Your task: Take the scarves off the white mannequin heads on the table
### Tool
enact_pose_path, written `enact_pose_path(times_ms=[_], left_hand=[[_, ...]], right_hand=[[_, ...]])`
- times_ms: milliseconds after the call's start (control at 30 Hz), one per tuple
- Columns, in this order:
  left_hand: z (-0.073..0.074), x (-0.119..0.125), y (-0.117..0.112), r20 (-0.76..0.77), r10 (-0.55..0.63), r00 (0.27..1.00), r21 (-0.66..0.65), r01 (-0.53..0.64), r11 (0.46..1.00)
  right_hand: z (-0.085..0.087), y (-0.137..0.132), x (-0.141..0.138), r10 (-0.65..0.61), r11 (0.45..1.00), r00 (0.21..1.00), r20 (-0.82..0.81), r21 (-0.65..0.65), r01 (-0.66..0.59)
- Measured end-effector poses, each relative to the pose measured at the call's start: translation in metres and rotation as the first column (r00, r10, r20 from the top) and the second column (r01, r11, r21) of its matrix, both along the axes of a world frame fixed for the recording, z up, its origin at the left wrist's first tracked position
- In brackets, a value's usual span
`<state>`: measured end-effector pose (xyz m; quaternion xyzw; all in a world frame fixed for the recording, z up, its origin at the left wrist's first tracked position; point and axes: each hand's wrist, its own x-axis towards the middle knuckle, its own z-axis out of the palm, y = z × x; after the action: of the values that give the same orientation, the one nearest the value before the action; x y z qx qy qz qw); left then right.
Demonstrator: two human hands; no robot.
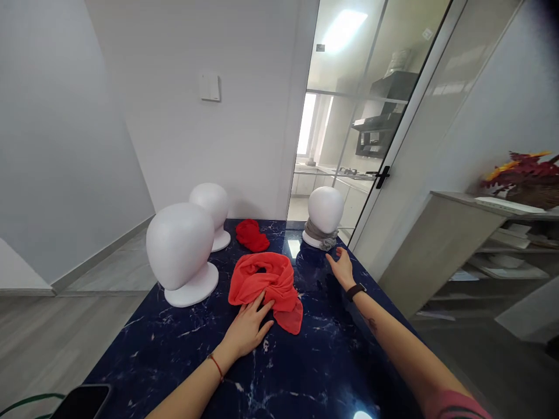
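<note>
A coral-red scarf (279, 273) lies looped on the dark blue marbled table, one end trailing toward me. My left hand (250, 327) rests at its near edge, fingers spread and fingertips touching the cloth. Farther right, my right hand (341, 267) reaches forward with thumb and fingers apart, holding nothing. Just beyond it stands a white foam mannequin head (325, 208) with a grey scarf (322, 234) knotted around its neck. Whether my right fingertips touch that scarf I cannot tell. A darker red folded cloth (252, 235) sits behind the coral scarf.
Two bare white foam heads stand on the left, a near one (181, 250) and a far one (210, 203). A phone (82, 401) lies at the table's lower left corner. Behind the table is a glass door (349, 116); a shelf unit (463, 250) stands right.
</note>
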<state>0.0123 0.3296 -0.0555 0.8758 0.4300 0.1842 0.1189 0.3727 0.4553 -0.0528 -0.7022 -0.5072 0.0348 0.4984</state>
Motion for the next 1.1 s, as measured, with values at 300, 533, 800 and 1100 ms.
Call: enact_pose_path(times_ms=[300, 533, 800, 1100], left_hand=[[-0.031, 0.001, 0.02, -0.039, 0.42, 0.907, 0.211, -0.404, 0.89], [-0.035, 0.002, 0.022, -0.078, 0.419, 0.904, 0.222, -0.394, 0.892], [-0.028, 0.004, 0.019, -0.081, 0.412, 0.908, 0.2, -0.39, 0.899], [-0.025, 0.004, 0.019, -0.025, 0.408, 0.912, 0.205, -0.395, 0.895]], right_hand=[[0.019, 0.099, 0.028, -0.065, 0.997, 0.997, -0.043, -0.042, 0.063], [-0.011, 0.129, 0.053, 0.019, 0.99, 0.986, 0.165, -0.14, 0.004], [-0.024, 0.122, 0.066, 0.002, 0.996, 0.975, 0.224, -0.086, 0.018], [-0.024, 0.081, 0.028, -0.075, 0.984, 0.992, 0.102, 0.17, 0.057]])
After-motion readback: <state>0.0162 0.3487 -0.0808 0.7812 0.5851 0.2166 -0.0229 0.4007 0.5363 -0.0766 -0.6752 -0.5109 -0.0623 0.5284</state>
